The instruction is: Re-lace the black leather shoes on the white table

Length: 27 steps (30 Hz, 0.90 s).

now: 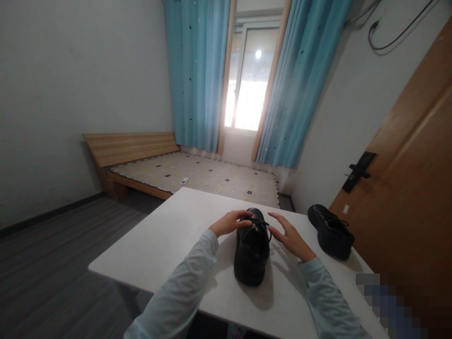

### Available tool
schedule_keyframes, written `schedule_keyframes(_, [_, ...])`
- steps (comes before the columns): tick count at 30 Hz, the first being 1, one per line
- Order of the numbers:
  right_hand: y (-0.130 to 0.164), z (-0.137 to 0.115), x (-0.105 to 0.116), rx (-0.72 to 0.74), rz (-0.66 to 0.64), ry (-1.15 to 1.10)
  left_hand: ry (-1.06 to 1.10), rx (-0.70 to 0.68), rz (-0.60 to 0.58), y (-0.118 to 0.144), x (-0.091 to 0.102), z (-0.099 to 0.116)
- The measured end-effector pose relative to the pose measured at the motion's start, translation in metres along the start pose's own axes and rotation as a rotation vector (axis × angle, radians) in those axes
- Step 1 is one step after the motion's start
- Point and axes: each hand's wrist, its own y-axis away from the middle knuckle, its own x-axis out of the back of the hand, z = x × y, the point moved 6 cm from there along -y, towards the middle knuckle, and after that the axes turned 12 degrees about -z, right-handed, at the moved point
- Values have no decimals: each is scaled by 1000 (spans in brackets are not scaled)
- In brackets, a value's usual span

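A black lace-up shoe (251, 263) stands upright on the white table, its heel toward me and its toe pointing away. My left hand (231, 222) reaches over the shoe's left side, thumb and fingers stretched out and a little apart at the laces. Whether those fingertips pinch any lace is hard to see. On the other side, my right hand (291, 239) is open, its thumb close to a loop of the black shoelace (270, 233) hanging at the shoe's right side. Its index finger points toward the toe without touching the shoe.
The other black shoe (332, 233) rests near the right edge of the white table (165, 235). Beyond the table is a bed (219, 176) with a small white remote (184, 181) on it. A brown door (399, 141) stands close on the right.
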Motion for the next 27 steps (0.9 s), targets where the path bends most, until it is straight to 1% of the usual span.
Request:
schedule_keyframes(4, [-3, -5, -13, 7, -64, -108, 122, 3, 102, -1, 5, -5])
schedule_keyframes(6, [-2, -8, -18, 35, -106, -159, 122, 2, 136, 0, 7, -6])
schedule_keyframes(8, [-2, -10, -23, 51, -135, -177, 73, 9, 156, 1, 9, -5])
schedule_keyframes(12, [-2, -10, -31, 18, -181, -179, 1, 23, 167, 3, 9, 0])
schedule_keyframes(14, [-2, -10, -33, 8, -183, -186, -7, 23, 167, 3, 8, 2])
schedule_keyframes(20, [-3, -11, -33, 7, -180, -197, -20, 40, 177, 2, 7, 4])
schedule_keyframes(27, [-4, -12, -33, 6, -188, -195, -61, 16, 173, -1, 4, 3])
